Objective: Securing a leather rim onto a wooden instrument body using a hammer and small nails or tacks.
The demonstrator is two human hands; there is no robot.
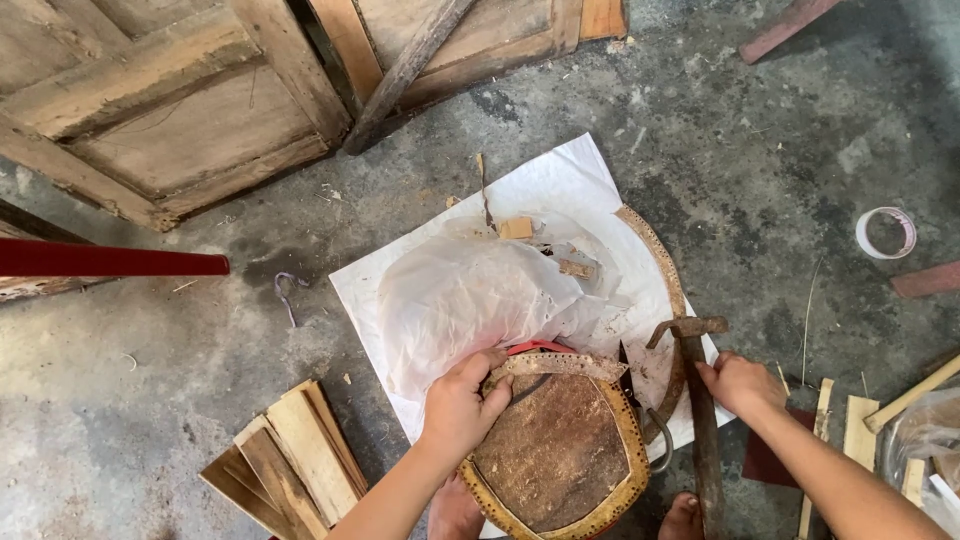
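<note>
My left hand grips the upper left rim of a round, worn seat frame with a brown panel and a studded tan edge. A loose strip of edging curls across its top. My right hand holds the handle of a rusty claw hammer, its head pointing up beside the seat. The seat lies on a white sheet spread on the concrete floor. A crumpled translucent plastic sheet covers the middle of the white sheet. My bare feet show at the bottom edge.
Old wooden door panels lean at the top left. A red bar juts in from the left. A stack of wood slats lies at lower left. A tape roll and wood scraps sit at right.
</note>
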